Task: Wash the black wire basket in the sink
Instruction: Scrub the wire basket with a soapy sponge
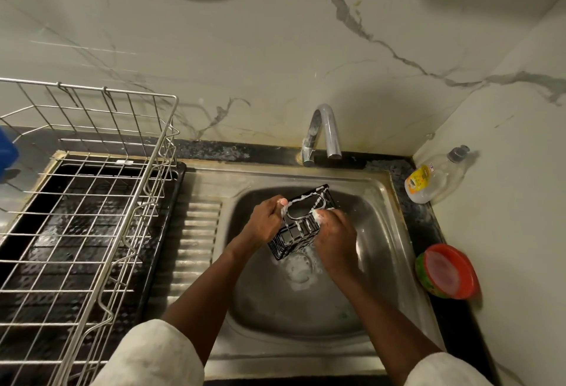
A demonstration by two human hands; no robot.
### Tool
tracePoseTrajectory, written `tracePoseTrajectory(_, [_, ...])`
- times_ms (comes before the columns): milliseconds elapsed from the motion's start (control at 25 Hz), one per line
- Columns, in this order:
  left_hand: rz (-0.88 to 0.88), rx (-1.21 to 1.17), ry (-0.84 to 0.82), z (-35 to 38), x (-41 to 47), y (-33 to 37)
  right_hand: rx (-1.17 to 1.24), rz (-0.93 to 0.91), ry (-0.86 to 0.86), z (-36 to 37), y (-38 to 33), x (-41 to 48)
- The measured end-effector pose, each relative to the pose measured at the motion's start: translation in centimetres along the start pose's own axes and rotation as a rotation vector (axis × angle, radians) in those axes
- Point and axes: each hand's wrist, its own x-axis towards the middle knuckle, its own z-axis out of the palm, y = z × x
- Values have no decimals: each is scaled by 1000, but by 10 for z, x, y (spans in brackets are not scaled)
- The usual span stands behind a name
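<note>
Head view: drying rack (pixel 85 186) well left of the hands. Left hand (pixel 265 220) grips the left rim of the black wire basket (pixel 301 226), thumb over the top wire. Basket sits tilted between both hands, low in the sink (pixel 376 183), above the foamy drain. Right hand (pixel 335 237) curls round its right side, fingertips in suds. Likely light and stiff, but soapy and so slippery; best held by the rim wires on both sides. Red bowl (pixel 450 272) well right of the hands.
</note>
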Motion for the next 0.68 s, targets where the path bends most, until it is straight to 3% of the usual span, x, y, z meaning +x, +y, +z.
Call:
tracePoseTrajectory(200, [-11, -10, -12, -4, 2, -1, -27, -245, -110, 4, -2, -5])
tracePoseTrajectory(320, [-18, -36, -25, 0, 0, 0, -25, 25, -24, -13, 14, 9])
tracePoseTrajectory(400, [-12, -37, -30, 2, -2, -1, -11, 72, 16, -13, 5, 26])
tracePoseTrajectory(560, [-4, -54, -46, -2, -4, -1, -51, -214, -327, 18, -40, 39])
tracePoseTrajectory(680, [-8, -69, -61, -2, -5, -1, -124, -120, -335, 17, -24, 47])
